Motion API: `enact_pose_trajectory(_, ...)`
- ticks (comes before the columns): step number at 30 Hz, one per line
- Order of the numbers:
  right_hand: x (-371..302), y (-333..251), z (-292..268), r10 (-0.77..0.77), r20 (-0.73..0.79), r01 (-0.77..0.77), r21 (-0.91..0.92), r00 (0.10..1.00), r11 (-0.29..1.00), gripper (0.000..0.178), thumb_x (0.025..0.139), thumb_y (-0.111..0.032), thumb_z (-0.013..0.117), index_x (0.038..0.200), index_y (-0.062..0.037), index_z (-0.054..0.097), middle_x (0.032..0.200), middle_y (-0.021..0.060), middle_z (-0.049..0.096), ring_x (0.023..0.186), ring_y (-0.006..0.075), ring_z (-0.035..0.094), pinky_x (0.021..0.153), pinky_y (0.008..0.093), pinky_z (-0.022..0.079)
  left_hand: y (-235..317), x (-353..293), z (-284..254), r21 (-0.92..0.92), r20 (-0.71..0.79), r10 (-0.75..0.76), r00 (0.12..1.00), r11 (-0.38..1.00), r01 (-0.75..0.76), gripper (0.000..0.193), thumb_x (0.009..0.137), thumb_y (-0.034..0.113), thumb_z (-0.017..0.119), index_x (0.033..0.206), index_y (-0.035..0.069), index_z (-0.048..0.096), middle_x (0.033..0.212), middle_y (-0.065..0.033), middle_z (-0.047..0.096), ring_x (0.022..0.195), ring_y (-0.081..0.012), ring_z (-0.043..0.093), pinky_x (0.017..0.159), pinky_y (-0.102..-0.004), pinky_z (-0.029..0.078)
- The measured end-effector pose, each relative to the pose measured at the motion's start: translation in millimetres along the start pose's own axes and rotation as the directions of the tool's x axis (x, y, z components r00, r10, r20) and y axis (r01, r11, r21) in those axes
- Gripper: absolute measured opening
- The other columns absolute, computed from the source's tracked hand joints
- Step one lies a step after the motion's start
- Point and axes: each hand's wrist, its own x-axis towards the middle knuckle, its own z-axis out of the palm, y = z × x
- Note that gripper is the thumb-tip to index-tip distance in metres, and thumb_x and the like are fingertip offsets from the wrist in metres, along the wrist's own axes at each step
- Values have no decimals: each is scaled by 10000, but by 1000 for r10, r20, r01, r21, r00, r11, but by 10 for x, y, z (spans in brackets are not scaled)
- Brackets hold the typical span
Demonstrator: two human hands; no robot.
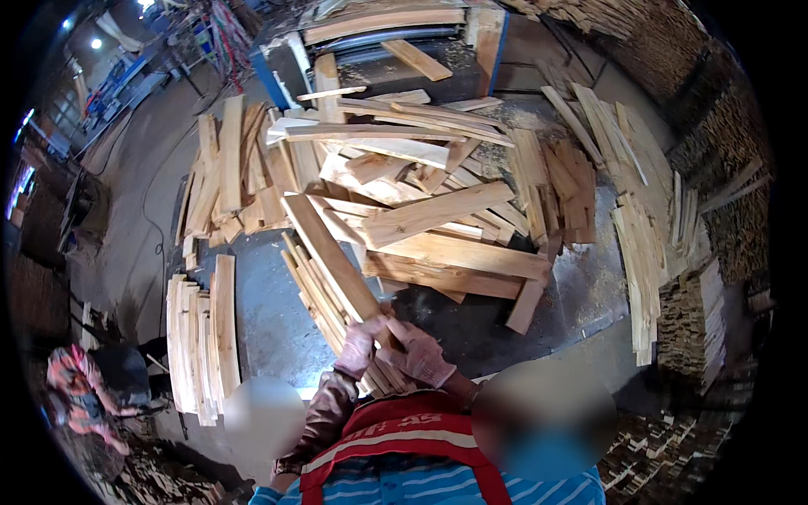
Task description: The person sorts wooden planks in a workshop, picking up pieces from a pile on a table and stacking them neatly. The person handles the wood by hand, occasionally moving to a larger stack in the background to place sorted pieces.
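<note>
A long, flat wooden board [331,252] slants from the near middle of the table up toward the left. My left hand [357,346], in a pinkish work glove, grips its near end from the left side. My right hand [421,355], gloved the same way, closes on that end from the right; its fingertips are partly hidden. Beneath and left of the board runs a row of narrow boards [313,290], which reaches back under my hands toward my red apron [396,421]. The board's far end meets a loose heap of planks [454,215].
A dark metal table [261,286] carries the heap. Behind it stands a machine with rollers [387,50], a plank lying at its mouth. Upright bundles [202,337] line the left edge, more boards [635,269] the right. At the lower left a person [80,387] is near stacked wood.
</note>
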Motion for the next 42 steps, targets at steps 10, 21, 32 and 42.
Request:
enact_pose_trajectory(10, 2017, 1072, -367, 428, 227, -248, 969, 875, -7, 601, 945, -398, 646, 1358, -24, 420, 1337, 160, 476, 1303, 343, 443, 1035, 492, 465, 766, -71, -530, -642, 234, 127, 964, 765, 55, 479, 820, 148, 716, 1230, -51, 567, 1074, -148, 672, 1005, -313, 662, 952, -444, 537)
enact_pose_trajectory(21, -627, 1138, 104, 721, 232, -456, 880, 653, 129, 317, 931, -318, 656, 1042, -22, 676, 922, 54, 679, 823, 160, 631, 679, 307, 520, 583, -111, -1290, -523, -139, 75, 987, 841, -138, 863, 830, 824, 487, 1160, 30, 559, 944, -132, 636, 805, -284, 664, 720, -417, 583)
enact_pose_trajectory(32, -942, 808, -120, 666, 62, -186, 976, 744, 117, 594, 985, -592, 445, 1028, -21, 599, 596, 49, 542, 480, 196, 524, 494, 378, 477, -969, -4, -2144, -172, -344, -215, 914, 971, 164, 331, 878, 196, 681, 1167, 35, 676, 885, -57, 677, 767, -202, 670, 665, -354, 566)
enact_pose_trajectory(42, -797, 653, 28, 546, -223, -332, 594, 807, 733, 446, 1042, -391, 481, 948, -3, 679, 736, -24, 602, 668, 73, 520, 571, 261, 421, -326, -160, -1972, -430, -184, -17, 983, 900, -65, 371, 917, 183, 667, 1240, 16, 592, 1128, -89, 698, 1035, -217, 672, 963, -365, 531)
